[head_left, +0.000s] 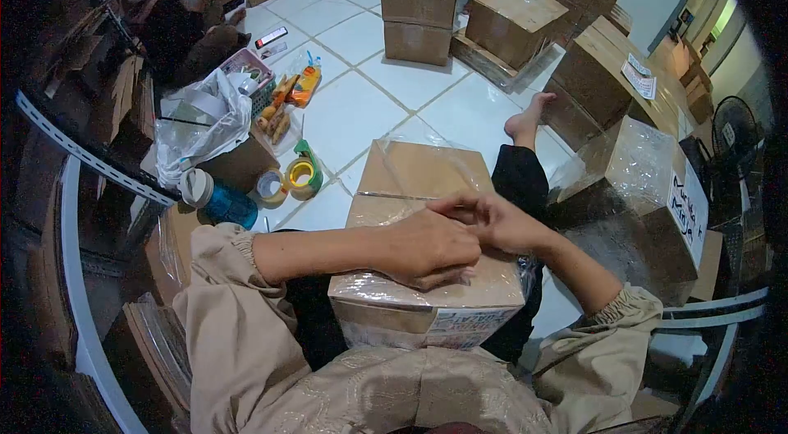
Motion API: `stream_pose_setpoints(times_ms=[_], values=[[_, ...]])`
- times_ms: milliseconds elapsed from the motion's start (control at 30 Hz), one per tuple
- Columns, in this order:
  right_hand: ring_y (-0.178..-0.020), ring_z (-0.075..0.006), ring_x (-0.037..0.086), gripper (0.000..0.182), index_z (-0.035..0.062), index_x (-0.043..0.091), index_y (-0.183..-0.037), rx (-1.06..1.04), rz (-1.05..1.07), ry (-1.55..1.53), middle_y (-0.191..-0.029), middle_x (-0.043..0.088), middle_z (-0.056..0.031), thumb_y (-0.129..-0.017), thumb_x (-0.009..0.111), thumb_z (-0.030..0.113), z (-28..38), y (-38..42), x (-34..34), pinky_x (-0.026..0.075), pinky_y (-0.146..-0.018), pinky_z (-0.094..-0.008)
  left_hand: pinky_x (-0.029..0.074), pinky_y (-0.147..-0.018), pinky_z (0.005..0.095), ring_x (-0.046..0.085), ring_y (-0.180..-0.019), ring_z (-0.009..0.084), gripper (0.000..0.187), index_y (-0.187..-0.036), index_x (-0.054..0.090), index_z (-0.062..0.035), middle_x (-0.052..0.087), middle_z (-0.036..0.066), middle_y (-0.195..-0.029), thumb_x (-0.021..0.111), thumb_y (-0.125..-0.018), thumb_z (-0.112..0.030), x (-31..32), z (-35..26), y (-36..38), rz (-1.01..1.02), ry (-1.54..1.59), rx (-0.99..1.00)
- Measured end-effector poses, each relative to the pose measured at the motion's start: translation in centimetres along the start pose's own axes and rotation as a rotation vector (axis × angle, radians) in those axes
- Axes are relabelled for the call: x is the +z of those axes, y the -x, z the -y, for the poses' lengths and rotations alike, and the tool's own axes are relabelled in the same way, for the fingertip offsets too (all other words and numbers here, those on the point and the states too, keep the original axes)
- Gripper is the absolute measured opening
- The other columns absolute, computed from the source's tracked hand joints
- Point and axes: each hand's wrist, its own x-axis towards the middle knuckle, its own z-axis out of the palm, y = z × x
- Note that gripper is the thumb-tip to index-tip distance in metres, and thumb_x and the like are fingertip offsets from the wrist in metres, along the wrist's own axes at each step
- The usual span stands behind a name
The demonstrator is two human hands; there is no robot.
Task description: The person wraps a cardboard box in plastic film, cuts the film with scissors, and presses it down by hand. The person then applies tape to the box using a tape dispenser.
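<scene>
A cardboard box [394, 296] wrapped in shiny clear plastic sits upright between my legs, a printed label [472, 321] on its near side. Over its top, my left hand [435, 249] is closed, knuckles up, its lower fingers resting on the wrapped surface. Touching it from the right is my right hand [497, 222], with its fingers bent in toward the left hand. Whatever is between the fingers of either hand is hidden. Loose clear film [419, 156] shows at the box's far end.
Tape rolls [302, 177] and a blue bottle [228, 202] stand at the left, near a white plastic bag [197, 126] and snack packets [306, 85]. A wrapped box [628, 179] and stacked cartons [419, 15] lie right and ahead. Another person [168, 32] sits at the far left.
</scene>
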Motion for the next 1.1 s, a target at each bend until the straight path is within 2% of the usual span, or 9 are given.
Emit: stream_pose_setpoints(times_ms=[133,300,467,633,700,800,867,1000,1100], values=[[-0.116,-0.0176,0.046,0.034,-0.0019,0.045,-0.120,-0.070,-0.087,-0.295,-0.123,0.049,-0.0107,-0.086,0.051,0.000,-1.9,-0.5,-0.8,0.037,-0.099,-0.0302,0.039,-0.063,0.0402,0.051,-0.068,0.0284,0.022,-0.076,0.049,-0.0062,0.049,0.010,-0.070,0.055,-0.085,-0.025,0.6,0.1,0.0,0.140,0.090,-0.126],[-0.108,-0.0170,0.052,0.031,-0.0027,0.048,-0.115,-0.096,-0.315,0.022,-0.114,0.055,-0.0100,-0.084,0.052,0.000,-1.8,-1.6,-1.8,0.041,-0.093,-0.0289,0.031,-0.077,0.0403,0.044,-0.087,0.0256,0.019,-0.091,0.050,-0.0099,0.046,0.008,-0.088,0.051,-0.087,-0.029,1.2,0.4,-1.0,0.159,0.202,-0.082],[-0.103,-0.0166,0.055,0.024,-0.0003,0.053,-0.108,-0.296,-0.580,-0.197,-0.108,0.058,-0.0087,-0.085,0.053,0.005,1.1,-0.4,-4.8,0.043,-0.089,-0.0306,0.033,-0.076,0.0394,0.044,-0.087,0.0269,0.018,-0.091,0.050,-0.0095,0.046,0.009,-0.088,0.049,-0.088,-0.028,1.0,-0.1,-2.4,0.191,-0.022,0.011],[-0.093,-0.0151,0.058,0.019,0.0022,0.058,-0.101,-0.465,-0.944,0.208,-0.097,0.062,-0.0085,-0.085,0.056,0.012,2.0,5.5,-5.8,0.046,-0.083,-0.0306,0.039,-0.077,0.0393,0.050,-0.087,0.0289,0.012,-0.090,0.053,-0.0067,0.051,0.011,-0.087,0.052,-0.084,-0.016,-0.1,2.7,-2.5,-0.186,0.089,-0.214],[-0.090,-0.0141,0.059,0.018,0.0026,0.059,-0.101,-0.373,-0.993,0.185,-0.096,0.062,-0.0080,-0.084,0.057,0.011,-1.1,7.6,-6.5,0.047,-0.079,-0.0290,0.040,-0.076,0.0385,0.051,-0.089,0.0273,0.014,-0.093,0.055,-0.0052,0.054,0.011,-0.092,0.054,-0.083,-0.014,-3.3,2.8,-3.1,-0.260,0.188,-0.565],[-0.081,-0.0114,0.060,0.017,0.0024,0.061,-0.097,-0.189,-0.947,0.080,-0.092,0.063,-0.0060,-0.081,0.061,0.008,-6.0,8.2,-5.7,0.047,-0.070,-0.0245,0.041,-0.077,0.0379,0.052,-0.092,0.0252,0.018,-0.096,0.056,-0.0063,0.056,0.008,-0.095,0.057,-0.079,-0.011,-5.9,6.6,-3.2,-0.062,-0.126,-0.459],[-0.081,-0.0110,0.060,0.019,-0.0001,0.061,-0.098,-0.156,-0.846,-0.053,-0.090,0.063,-0.0050,-0.081,0.063,0.008,-8.7,7.4,-4.5,0.047,-0.074,-0.0243,0.041,-0.078,0.0379,0.052,-0.091,0.0253,0.020,-0.095,0.057,-0.0061,0.057,0.008,-0.095,0.059,-0.076,-0.011,-4.6,9.2,-2.8,0.046,-0.188,-0.404],[-0.077,-0.0088,0.058,0.020,0.0001,0.061,-0.098,-0.275,-0.760,-0.241,-0.089,0.063,-0.0044,-0.080,0.064,0.009,-10.9,5.5,-2.9,0.047,-0.067,-0.0225,0.041,-0.076,0.0358,0.054,-0.090,0.0224,0.023,-0.091,0.061,-0.0089,0.059,0.006,-0.090,0.066,-0.069,-0.017,-2.0,11.8,-3.2,0.346,-0.513,-0.233],[-0.072,-0.0082,0.057,0.020,0.0007,0.062,-0.097,-0.367,-0.759,-0.218,-0.088,0.063,-0.0034,-0.079,0.065,0.009,-11.0,4.6,-2.9,0.046,-0.065,-0.0221,0.042,-0.071,0.0355,0.056,-0.085,0.0210,0.015,-0.081,0.064,-0.0106,0.060,0.005,-0.083,0.066,-0.068,-0.017,-1.8,12.5,-4.3,0.421,-0.479,-0.264]])
